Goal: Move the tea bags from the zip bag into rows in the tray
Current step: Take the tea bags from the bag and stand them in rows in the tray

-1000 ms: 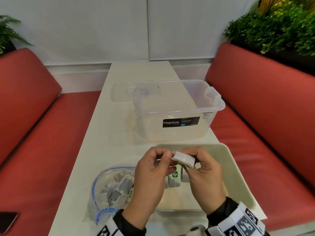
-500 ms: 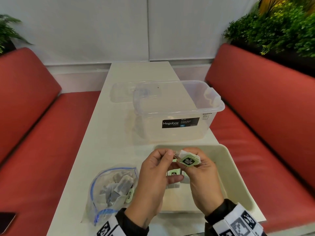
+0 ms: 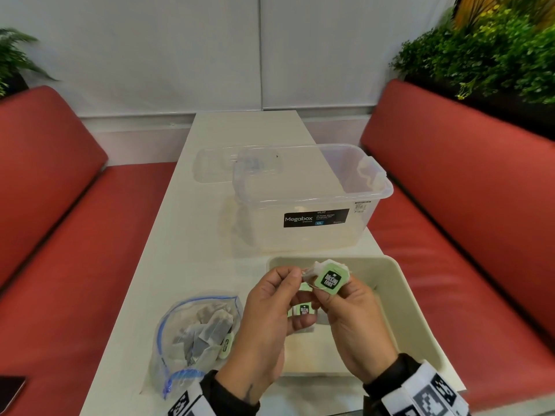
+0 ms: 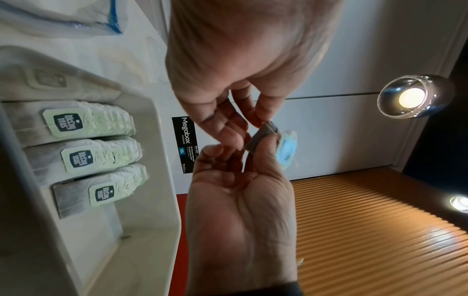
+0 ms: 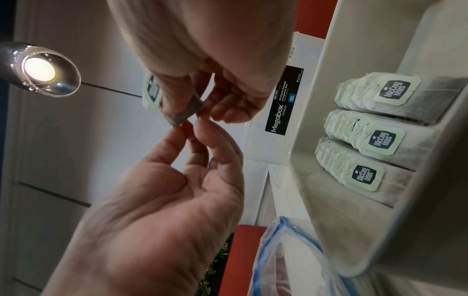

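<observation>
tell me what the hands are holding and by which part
One tea bag: right hand pinches its tagged end, left hand pinches its other end.

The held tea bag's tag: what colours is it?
Pale green tag with a dark label; head view.

Pale green tag (image 3: 329, 280) with dark square logo, white lettering. Grey tea bags (image 4: 83, 156) seen in cream tray (image 3: 408, 298). Zip bag (image 3: 192, 334) clear, blue seal. Storage box (image 3: 303, 235) clear, black label. Table (image 3: 186, 235) white. Benches (image 3: 468, 223) red. Wrist bands (image 3: 432, 394) black-and-white checked.
</observation>
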A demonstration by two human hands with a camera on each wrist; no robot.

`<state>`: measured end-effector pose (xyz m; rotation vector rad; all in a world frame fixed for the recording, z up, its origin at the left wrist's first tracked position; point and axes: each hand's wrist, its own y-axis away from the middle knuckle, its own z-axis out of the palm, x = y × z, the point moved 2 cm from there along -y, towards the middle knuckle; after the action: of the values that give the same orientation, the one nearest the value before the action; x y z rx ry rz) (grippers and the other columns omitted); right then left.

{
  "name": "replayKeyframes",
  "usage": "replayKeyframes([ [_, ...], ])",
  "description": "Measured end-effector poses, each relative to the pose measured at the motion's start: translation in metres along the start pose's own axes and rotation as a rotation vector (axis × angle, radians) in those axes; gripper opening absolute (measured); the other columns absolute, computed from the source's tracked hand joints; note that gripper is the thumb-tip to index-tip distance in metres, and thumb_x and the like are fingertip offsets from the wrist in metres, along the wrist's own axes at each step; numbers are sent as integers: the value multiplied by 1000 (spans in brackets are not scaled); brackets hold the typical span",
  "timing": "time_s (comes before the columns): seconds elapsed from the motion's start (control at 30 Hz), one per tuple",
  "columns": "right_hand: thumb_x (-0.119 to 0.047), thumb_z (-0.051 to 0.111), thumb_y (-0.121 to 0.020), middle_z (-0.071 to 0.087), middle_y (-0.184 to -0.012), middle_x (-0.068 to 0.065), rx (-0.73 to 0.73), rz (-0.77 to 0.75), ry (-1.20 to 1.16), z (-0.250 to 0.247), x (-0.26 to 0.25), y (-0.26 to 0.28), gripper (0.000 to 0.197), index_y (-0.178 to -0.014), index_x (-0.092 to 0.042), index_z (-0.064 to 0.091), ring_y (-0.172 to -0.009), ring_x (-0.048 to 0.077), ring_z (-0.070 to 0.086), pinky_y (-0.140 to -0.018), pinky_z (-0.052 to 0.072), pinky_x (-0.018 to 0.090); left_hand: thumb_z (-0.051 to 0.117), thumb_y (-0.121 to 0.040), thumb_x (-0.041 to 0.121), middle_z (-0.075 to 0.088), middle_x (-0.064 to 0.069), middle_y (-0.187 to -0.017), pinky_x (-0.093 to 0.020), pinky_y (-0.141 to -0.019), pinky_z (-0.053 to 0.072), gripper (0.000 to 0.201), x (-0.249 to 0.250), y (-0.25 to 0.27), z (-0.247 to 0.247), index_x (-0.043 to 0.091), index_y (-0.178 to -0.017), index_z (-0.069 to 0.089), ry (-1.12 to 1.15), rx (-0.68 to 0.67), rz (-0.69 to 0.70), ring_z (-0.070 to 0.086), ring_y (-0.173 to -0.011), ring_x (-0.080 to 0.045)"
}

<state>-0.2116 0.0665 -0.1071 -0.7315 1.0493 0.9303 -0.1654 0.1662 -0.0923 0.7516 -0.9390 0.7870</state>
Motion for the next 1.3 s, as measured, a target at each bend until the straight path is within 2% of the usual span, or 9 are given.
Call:
replayKeyframes([
  [0.07,-26,78,-58,72,-91,5,-20,21,-13,0,2,1,28,-85,-19,75,-79,18,60,-70,47,27,53,-91,21,71,0,-79,-21,-49,47,23,-1,0,-1,22,-73,68,-4,19,-12,62,-63,-7],
  [0.3,-8,63,-71,66,-79,4,-16,40,-115,-2,4,1,19,-89,-11,65,-61,10,55,-55,45,19,56,-90,18,67,1,-75,-19,-50,46,15,-4,0,-3,20,-79,66,-159,35,47,61,-63,-5],
  [0.37,-19,75,-69,64,-76,3,-55,60,-153,-2,2,1,15,-81,-14,68,-57,11,52,-55,45,20,60,-88,16,68,2,-79,-19,-54,47,10,-3,-1,-5,22,-83,66,-214,24,95,61,-67,-6],
  [0.5,-43,86,-52,60,-70,2,-109,118,-180,-3,3,1,42,-80,-16,70,-54,12,49,-55,45,20,66,-83,7,71,3,-87,-18,-63,51,19,6,-2,-8,25,-85,67,-347,4,319,63,-74,-8],
  [0.63,-26,72,-69,57,-70,5,-115,168,-164,-5,1,0,38,-98,-3,67,-54,13,48,-56,44,21,69,-80,6,70,6,-79,-25,-63,53,24,14,0,-10,30,-81,69,-502,-10,461,64,-73,-13],
  [0.83,-22,69,-68,59,-67,4,-133,192,-128,-6,0,0,17,-83,-15,73,-55,15,48,-56,44,23,60,-77,26,73,9,-85,-31,-74,56,19,25,2,-17,37,-87,72,-537,-52,444,67,-81,-11],
  [1.03,-14,62,-73,61,-68,3,-134,188,-44,-6,2,0,28,-98,-6,69,-55,10,50,-53,44,20,69,-79,25,69,24,-77,-20,-65,51,15,36,3,-18,39,-81,73,-897,-7,590,64,-75,1],
  [1.17,-13,62,-73,62,-68,6,-132,191,-22,-9,2,-2,19,-88,-13,74,-57,15,49,-53,44,20,65,-82,28,68,25,-79,-12,-67,47,16,36,-1,-19,42,-78,70,-964,-33,504,62,-77,3],
  [1.3,-12,62,-71,65,-71,7,-153,196,-34,-10,-1,-2,17,-81,-14,75,-56,16,49,-53,45,21,61,-87,21,72,6,-82,-16,-58,48,16,32,-6,-19,30,-80,73,-682,-112,201,64,-78,-8],
])
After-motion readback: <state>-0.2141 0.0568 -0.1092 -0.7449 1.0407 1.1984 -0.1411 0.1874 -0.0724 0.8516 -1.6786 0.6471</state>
